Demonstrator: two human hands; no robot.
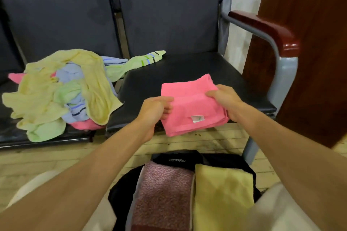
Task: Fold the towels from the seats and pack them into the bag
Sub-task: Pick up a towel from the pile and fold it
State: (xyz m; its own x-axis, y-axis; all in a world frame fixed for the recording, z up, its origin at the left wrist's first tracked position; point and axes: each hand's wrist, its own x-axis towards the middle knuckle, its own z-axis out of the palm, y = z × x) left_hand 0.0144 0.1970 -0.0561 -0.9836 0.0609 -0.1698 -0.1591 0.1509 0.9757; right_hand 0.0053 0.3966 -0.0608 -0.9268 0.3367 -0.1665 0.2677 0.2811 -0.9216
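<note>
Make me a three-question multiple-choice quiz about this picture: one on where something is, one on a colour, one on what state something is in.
1. Where is the pile of unfolded towels?
A. on the left seat
B. in the bag
C. on the floor

2. What colour is the towel held by both hands?
A. blue
B. pink
C. white

3. What state is the held towel in?
A. crumpled
B. rolled up
C. folded flat

Answers:
1 A: the pile lies on the left seat, away from the bag.
2 B: the towel between the left hand and right hand is pink.
3 C: it shows neat stacked layers and straight edges, with its label facing up.
</note>
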